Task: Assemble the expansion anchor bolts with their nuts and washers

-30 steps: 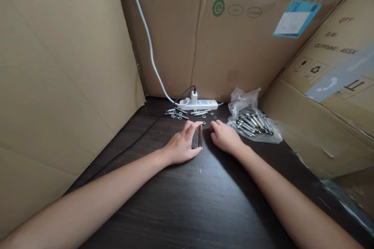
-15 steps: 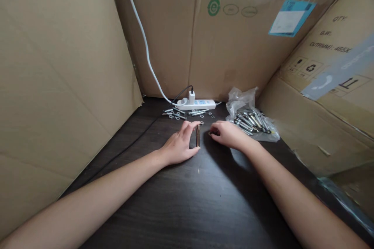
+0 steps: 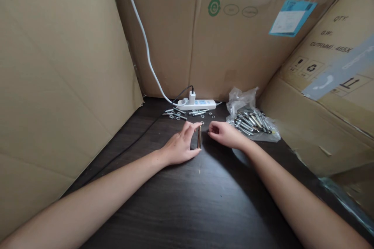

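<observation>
Between thumb and forefinger, my left hand (image 3: 181, 146) grips a brassy expansion bolt (image 3: 199, 137) by its two ends, lengthwise to my view. Just to the right, my right hand (image 3: 223, 134) is closed with its fingertips pinched together. Whatever may be in that pinch is too small or too hidden to make out. A small nut (image 3: 202, 123) lies on the dark table (image 3: 175, 202) just beyond the held bolt. Farther back are loose silvery bolts (image 3: 179, 116) with several washers (image 3: 171, 116) around them.
A clear plastic bag (image 3: 242, 101) spills many bolts (image 3: 253, 121) at the right. A white power strip (image 3: 204, 104) with a plugged charger stands at the back. A black cable (image 3: 131, 144) crosses the table's left side. Cardboard walls (image 3: 163, 46) enclose the left, back and right.
My right hand has shifted very slightly left and its fingertips have turned; the small ring-like edge at them no longer shows clearly. My left hand keeps its hold on the bolt.
</observation>
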Tool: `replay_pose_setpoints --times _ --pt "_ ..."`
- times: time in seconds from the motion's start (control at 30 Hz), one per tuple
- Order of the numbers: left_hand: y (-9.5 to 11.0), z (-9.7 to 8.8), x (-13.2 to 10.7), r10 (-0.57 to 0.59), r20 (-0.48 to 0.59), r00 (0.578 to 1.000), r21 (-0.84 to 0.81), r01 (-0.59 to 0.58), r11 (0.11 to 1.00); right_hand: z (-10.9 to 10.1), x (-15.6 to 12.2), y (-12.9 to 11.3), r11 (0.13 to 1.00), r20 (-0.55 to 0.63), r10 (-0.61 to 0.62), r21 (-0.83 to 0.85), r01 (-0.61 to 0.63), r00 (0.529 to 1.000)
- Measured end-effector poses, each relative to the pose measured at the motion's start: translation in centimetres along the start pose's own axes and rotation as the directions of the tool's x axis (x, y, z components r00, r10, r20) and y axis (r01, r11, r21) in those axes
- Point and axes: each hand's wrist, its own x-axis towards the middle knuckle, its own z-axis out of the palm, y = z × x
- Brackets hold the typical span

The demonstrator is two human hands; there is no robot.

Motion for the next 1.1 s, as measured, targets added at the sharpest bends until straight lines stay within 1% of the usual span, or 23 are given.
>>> replay_pose_setpoints --times 0.03,0.1,0.2,0.4,0.57,0.63,0.73,0.83,1.0,1.1 --pt "0.1 0.0 0.0 0.000 0.011 1.000 -0.001 0.000 1.000 -0.1 0.0 -0.2 0.994 -0.021 -0.019 0.107 0.021 1.000" --pt "0.2 -0.1 0.0 0.000 0.025 1.000 -0.005 0.000 1.000 -0.1 0.1 -0.9 0.953 -0.070 -0.034 0.298 0.053 0.997" --pt "0.3 -0.2 0.1 0.005 0.031 0.999 -0.009 -0.005 1.000 0.0 0.2 -1.9 0.877 -0.109 -0.016 0.475 0.066 0.994" --pt "0.4 -0.2 0.1 -0.017 0.035 0.999 0.007 0.017 1.000 0.4 0.3 -2.8 0.800 -0.079 0.063 0.600 -0.003 0.995" --pt "0.1 0.1 0.1 0.012 0.014 1.000 0.069 -0.013 0.998 1.0 0.5 -2.6 0.661 -0.011 0.149 0.744 -0.092 0.989" --pt "0.0 0.2 0.1 0.006 0.020 1.000 0.100 -0.008 0.995 1.3 0.6 -2.4 0.631 0.007 0.171 0.767 -0.115 0.985" --pt "0.0 0.2 0.1 -0.013 0.036 0.999 0.130 0.008 0.991 1.5 0.6 -2.1 0.633 0.010 0.185 0.763 -0.127 0.983" --pt "0.2 0.0 0.1 -0.022 0.063 0.998 0.150 0.013 0.989 1.5 0.6 -2.1 0.659 -0.002 0.188 0.742 -0.124 0.982" --pt "0.3 -0.3 0.2 -0.010 0.075 0.997 0.148 -0.001 0.989 1.5 0.6 -1.8 0.715 -0.050 0.192 0.691 -0.105 0.980" --pt "0.3 -0.3 0.3 0.007 0.054 0.999 0.151 -0.015 0.988 1.7 0.5 -1.7 0.779 -0.064 0.166 0.620 -0.091 0.984"
